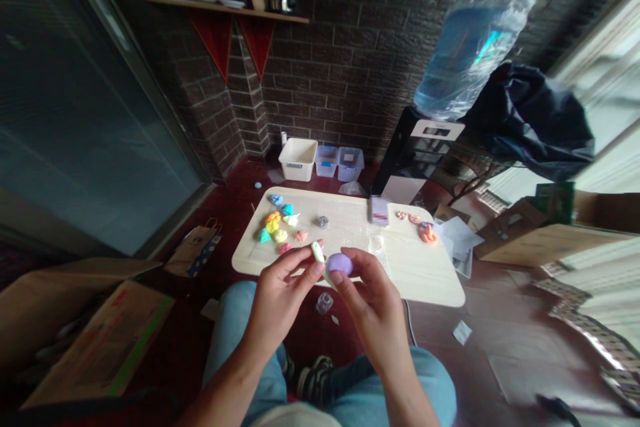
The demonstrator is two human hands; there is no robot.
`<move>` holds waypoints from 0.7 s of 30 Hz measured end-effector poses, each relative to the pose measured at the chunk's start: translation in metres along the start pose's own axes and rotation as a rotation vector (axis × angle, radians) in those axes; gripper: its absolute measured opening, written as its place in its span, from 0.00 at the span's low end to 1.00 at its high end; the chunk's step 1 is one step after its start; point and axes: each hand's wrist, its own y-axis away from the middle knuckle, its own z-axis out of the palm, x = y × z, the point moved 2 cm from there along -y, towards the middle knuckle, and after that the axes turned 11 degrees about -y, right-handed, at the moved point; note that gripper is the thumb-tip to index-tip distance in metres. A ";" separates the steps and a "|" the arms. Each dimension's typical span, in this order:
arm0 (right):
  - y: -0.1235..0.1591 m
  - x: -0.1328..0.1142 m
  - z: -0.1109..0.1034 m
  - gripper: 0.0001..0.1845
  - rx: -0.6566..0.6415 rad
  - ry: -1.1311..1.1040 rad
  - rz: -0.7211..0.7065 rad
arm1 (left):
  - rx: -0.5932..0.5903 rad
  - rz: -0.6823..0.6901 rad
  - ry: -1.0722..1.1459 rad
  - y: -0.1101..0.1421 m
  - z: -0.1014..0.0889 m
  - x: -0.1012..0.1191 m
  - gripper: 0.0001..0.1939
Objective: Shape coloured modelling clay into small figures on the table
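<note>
Above the near edge of the low table, my left hand (295, 277) pinches a pale green-white piece of soft clay (317, 252) between thumb and fingers. Close beside it, my right hand (367, 283) grips a smooth, rounded purple lump of clay (339, 263). A pale strip shows under the purple lump; whether the two pieces are joined I cannot tell. Beyond my left hand lie several clay lumps, among them a blue one (276, 199), an orange one (273, 217), a green one (265, 235) and a grey one (323, 221).
Shaped clay pieces (427, 233) rest at the right of the white table (430, 280), near a small box-like item (379, 211). Behind stand plastic bins (299, 160) and a water dispenser (410, 153). Cardboard boxes (525, 233) flank the right; another carton (115, 340) is at left.
</note>
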 end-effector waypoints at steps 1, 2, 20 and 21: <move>0.000 0.000 0.000 0.14 -0.004 0.007 0.004 | -0.002 0.019 -0.033 0.001 0.000 0.002 0.17; 0.000 0.000 0.000 0.14 -0.008 0.014 0.006 | -0.004 0.044 -0.072 0.001 -0.001 0.005 0.17; 0.002 -0.005 -0.002 0.13 -0.092 0.098 0.054 | -0.051 0.264 -0.508 0.007 -0.006 0.021 0.21; 0.002 -0.004 -0.002 0.13 -0.096 0.093 0.053 | -0.049 0.268 -0.508 0.006 -0.006 0.021 0.21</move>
